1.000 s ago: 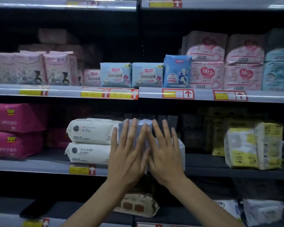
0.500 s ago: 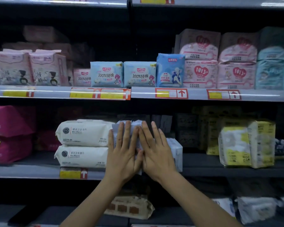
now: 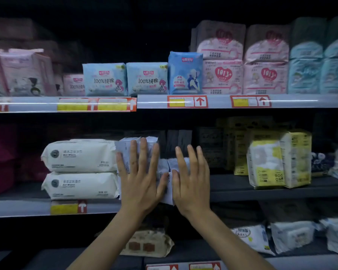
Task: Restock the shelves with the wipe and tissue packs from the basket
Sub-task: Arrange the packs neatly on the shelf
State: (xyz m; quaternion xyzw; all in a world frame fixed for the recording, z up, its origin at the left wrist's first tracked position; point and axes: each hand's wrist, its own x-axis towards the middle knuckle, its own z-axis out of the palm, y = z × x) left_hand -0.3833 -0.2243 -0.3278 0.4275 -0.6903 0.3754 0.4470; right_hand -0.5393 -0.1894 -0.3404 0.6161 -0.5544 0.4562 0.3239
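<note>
Fingers (image 3: pixel 143 154) of left hand (image 3: pixel 140 186) straight and spread, pressed flat on tissue packs (image 3: pixel 164 168) in head view; right hand (image 3: pixel 191 186) likewise splayed, holding nothing, contact unclear. Packs on middle shelf (image 3: pixel 261 189), directly behind both palms, touching white wipe packs (image 3: pixel 80 156) at left. Judged: seating step. Next: even push toward the back, then release.
</note>
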